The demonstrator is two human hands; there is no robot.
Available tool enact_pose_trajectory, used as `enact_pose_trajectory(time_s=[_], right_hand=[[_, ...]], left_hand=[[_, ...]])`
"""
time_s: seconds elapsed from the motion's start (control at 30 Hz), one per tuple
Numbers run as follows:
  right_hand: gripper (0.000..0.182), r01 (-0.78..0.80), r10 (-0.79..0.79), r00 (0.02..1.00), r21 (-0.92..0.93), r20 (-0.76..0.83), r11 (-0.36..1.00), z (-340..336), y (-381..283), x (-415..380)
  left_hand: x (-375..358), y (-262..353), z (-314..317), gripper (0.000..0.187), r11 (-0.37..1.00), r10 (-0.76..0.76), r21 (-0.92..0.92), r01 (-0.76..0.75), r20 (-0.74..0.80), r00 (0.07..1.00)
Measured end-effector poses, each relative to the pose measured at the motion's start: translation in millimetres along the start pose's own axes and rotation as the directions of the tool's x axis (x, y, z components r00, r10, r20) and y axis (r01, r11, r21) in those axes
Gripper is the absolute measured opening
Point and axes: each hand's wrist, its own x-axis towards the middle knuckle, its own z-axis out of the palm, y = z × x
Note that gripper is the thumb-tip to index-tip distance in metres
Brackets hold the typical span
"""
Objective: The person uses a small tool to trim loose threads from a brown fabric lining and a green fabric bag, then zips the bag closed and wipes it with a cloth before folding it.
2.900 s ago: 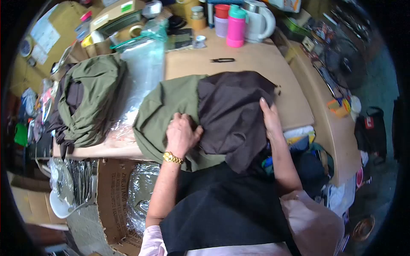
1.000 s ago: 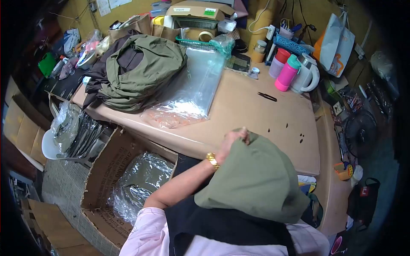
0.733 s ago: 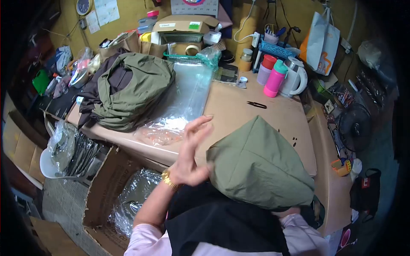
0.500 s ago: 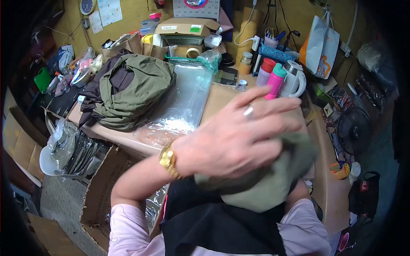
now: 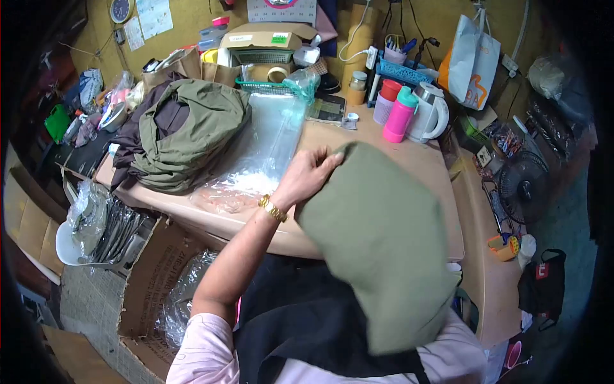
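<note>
An olive-green cloth (image 5: 384, 243) hangs spread out in front of me, over the table's near edge and my lap. My left hand (image 5: 312, 173), with a gold watch on its wrist, is closed on the cloth's upper left corner, thumb and fingers pinching it. My right hand is hidden behind the cloth, so its grip does not show. Left of the cloth, a bundled pile of olive and dark brown fabric (image 5: 192, 131) lies on the table, beside a stack of clear plastic bags (image 5: 272, 137).
The table (image 5: 320, 137) carries a pink bottle (image 5: 400, 115), a steel jug (image 5: 427, 115) and a blue basket (image 5: 404, 72) at the back right. A green basket (image 5: 272, 86) stands behind the bags. An open cardboard box (image 5: 144, 288) with plastic wrap sits below left.
My left hand has moved left and away from my view, now pinching the cloth's corner. The bunched cloth has opened out into a broad sheet, covering my right forearm, which showed before.
</note>
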Motion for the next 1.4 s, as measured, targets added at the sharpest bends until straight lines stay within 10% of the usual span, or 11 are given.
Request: enact_pose_trajectory(time_s=[0.1, 0.4, 0.47, 0.73, 0.87, 0.93, 1.0, 1.07, 1.13, 1.2, 1.4], right_hand=[[0.046, -0.057, 0.057, 0.998, 0.003, 0.013, 0.998, 10, 20, -50], [0.046, -0.129, 0.131, 0.991, -0.054, 0.036, 0.99, 24, 35, -86], [0.046, -0.133, 0.134, 0.991, -0.04, 0.022, 0.99, 22, 34, -103], [0.046, -0.169, 0.169, 0.986, -0.012, 0.01, 0.986, 25, 43, -110], [0.045, -0.18, 0.18, 0.984, -0.021, 0.014, 0.984, 25, 43, -113], [0.045, -0.188, 0.189, 0.982, -0.023, 0.014, 0.982, 26, 45, -113], [0.045, -0.171, 0.17, 0.985, -0.025, -0.004, 0.985, 23, 38, -113], [0.045, -0.14, 0.14, 0.99, -0.03, -0.015, 0.99, 20, 29, -104], [0.045, -0.096, 0.094, 0.995, -0.043, -0.03, 0.994, 16, 17, -93], [0.045, -0.033, 0.031, 0.999, -0.062, -0.03, 0.998, 15, 0, -78], [0.045, 0.221, -0.167, 0.97, -0.347, 0.179, 0.912, 37, -39, 3]], left_hand=[[-18, -32, 4, 0.04, 0.926, -0.143, -0.337, 0.171, 0.105, 0.984], [-31, -85, 30, 0.049, 0.905, -0.367, -0.2, 0.376, 0.085, 0.926], [-35, -80, 32, 0.047, 0.826, -0.311, -0.449, 0.341, 0.142, 0.94], [-28, -112, 38, 0.039, 0.741, -0.383, -0.511, 0.435, 0.21, 0.9], [-27, -137, 63, 0.035, 0.855, -0.35, -0.344, 0.388, 0.17, 0.921], [-28, -134, 64, 0.032, 0.987, 0.053, -0.11, -0.117, -0.464, 0.884], [-35, -63, 15, 0.013, 0.934, -0.009, -0.3, -0.193, -0.559, 0.829], [-68, 3, -33, 0.011, 0.811, 0.572, 0.173, -0.559, -0.437, 0.694], [-96, 83, -37, 0.019, 0.602, 0.795, -0.034, -0.798, 0.114, 0.596], [-119, 111, -4, 0.023, 0.712, 0.68, -0.281, -0.644, 0.504, 0.532], [-107, 88, 9, 0.029, 0.844, 0.472, 0.241, -0.478, 0.088, 0.877]])
